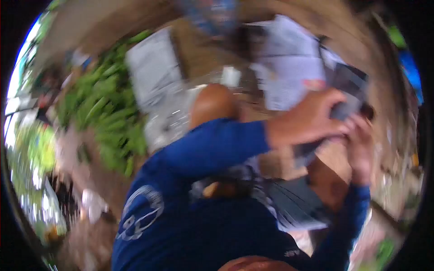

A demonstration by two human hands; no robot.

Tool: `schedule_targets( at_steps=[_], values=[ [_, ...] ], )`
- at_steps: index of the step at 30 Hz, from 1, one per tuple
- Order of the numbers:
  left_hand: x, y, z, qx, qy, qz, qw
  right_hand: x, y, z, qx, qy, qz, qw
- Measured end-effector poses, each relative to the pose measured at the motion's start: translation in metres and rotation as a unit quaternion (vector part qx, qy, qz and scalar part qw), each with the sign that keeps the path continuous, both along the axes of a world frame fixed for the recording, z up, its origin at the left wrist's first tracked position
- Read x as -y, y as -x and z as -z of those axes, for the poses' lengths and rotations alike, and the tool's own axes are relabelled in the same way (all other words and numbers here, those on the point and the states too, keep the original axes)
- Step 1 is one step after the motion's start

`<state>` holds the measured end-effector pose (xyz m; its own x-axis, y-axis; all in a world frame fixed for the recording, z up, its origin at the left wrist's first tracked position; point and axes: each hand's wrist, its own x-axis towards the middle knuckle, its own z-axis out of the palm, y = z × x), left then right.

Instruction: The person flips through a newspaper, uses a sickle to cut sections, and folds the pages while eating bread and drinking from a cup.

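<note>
Motion blur softens the whole head view. My left hand reaches across to the right, its thumb and fingers closed on a dark grey flat thing whose kind I cannot make out. Against the lower edge of that thing, my right hand has its fingers bent in, close to the left fingertips. The right fingers are smeared, but they appear to grip the same piece. Below the hands, by my leg, lies a dark sheet-like stack. White printed papers are spread just beyond my left hand.
A heap of long green vegetables or pods lies at the left. Beside it are a pale flat sheet and clear plastic. My bent knee rises in the middle. A blurred blue object stands at the top.
</note>
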<state>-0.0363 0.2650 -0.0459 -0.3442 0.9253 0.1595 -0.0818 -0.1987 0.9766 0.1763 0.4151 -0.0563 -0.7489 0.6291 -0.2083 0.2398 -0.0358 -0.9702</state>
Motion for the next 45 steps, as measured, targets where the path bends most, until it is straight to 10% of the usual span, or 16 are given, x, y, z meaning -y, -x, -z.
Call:
schedule_targets(
  at_steps=[4, 15, 45],
  values=[
    [0.0, 0.004, 0.007, -0.112, 0.022, 0.007, 0.993, 0.02, 0.036, -0.047, 0.101, 0.046, -0.018, 0.994],
    [-0.003, -0.007, -0.004, 0.117, 0.042, 0.066, 0.99, 0.018, 0.039, -0.068, 0.051, 0.101, -0.012, 0.993],
    [0.029, 0.084, -0.035, 0.089, -0.048, -0.245, 0.964, -0.082, -0.026, -0.024, -0.115, -0.162, 0.246, 0.949]
  ],
)
